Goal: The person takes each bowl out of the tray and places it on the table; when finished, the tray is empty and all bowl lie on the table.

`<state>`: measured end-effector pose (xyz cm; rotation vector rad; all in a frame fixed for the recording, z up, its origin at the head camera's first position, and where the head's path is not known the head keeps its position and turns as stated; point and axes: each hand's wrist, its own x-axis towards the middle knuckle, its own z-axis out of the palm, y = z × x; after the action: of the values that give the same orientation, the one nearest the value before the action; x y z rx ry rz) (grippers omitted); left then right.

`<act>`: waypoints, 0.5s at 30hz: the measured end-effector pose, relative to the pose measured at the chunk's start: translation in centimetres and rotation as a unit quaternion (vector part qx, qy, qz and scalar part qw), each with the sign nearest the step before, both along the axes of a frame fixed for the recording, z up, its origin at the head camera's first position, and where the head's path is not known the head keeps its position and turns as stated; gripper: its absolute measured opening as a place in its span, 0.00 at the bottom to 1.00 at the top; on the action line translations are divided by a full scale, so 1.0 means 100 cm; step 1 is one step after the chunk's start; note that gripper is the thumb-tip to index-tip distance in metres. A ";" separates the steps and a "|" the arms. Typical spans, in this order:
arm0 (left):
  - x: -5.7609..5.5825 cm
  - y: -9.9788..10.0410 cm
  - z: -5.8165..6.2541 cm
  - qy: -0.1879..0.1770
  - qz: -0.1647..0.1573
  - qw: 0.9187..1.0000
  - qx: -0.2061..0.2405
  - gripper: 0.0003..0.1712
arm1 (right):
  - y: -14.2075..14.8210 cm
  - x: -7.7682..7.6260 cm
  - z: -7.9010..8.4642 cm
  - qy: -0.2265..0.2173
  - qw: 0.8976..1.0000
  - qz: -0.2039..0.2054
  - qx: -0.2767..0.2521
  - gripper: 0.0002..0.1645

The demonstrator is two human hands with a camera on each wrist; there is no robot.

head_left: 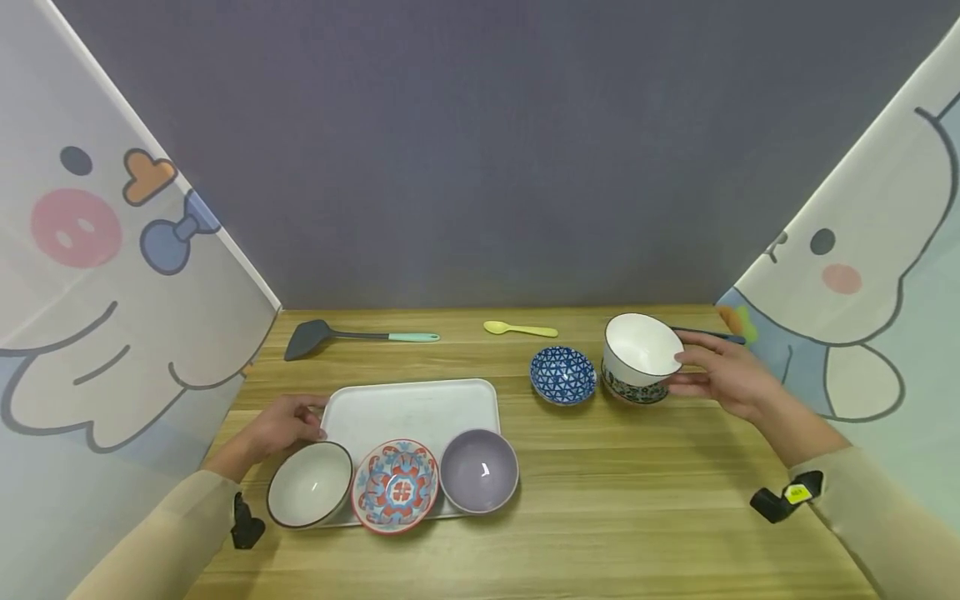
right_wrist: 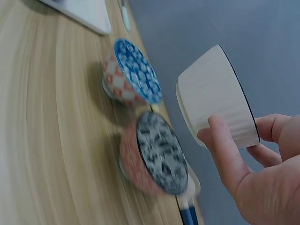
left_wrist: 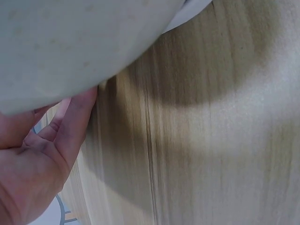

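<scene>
My right hand (head_left: 731,375) pinches a white bowl (head_left: 642,346) with a dark rim, thumb and fingers at its side. In the right wrist view that white bowl (right_wrist: 216,96) is raised off the table and tilted. Under it in the head view sits a dark patterned bowl (head_left: 637,393), partly covered. My left hand (head_left: 281,429) is at the left edge of a white tray (head_left: 412,404), fingers loosely bent, beside another white bowl (head_left: 310,485). In the left wrist view, a bowl hides the fingertips. A red-and-blue flowered bowl (head_left: 396,486) and a purple bowl (head_left: 479,471) stand along the tray's front.
A blue-and-white bowl (head_left: 563,376) is left of the dark patterned one. Along the back lie a spatula (head_left: 307,339) with a mint handle, a yellow spoon (head_left: 519,329) and a dark blue handle (head_left: 723,336). A grey wall (head_left: 480,167) closes the back; printed panels flank both sides.
</scene>
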<state>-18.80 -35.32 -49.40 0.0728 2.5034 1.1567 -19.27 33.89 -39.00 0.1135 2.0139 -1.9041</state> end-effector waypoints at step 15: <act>-0.002 0.002 0.005 -0.005 -0.004 1.000 -0.007 0.36 | 0.082 0.017 -0.021 -0.026 0.991 -0.076 -0.109 0.51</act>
<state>-19.03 -35.09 -48.92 0.0721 2.4999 1.1345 -17.56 42.11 -41.12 0.2618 1.7952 -2.1779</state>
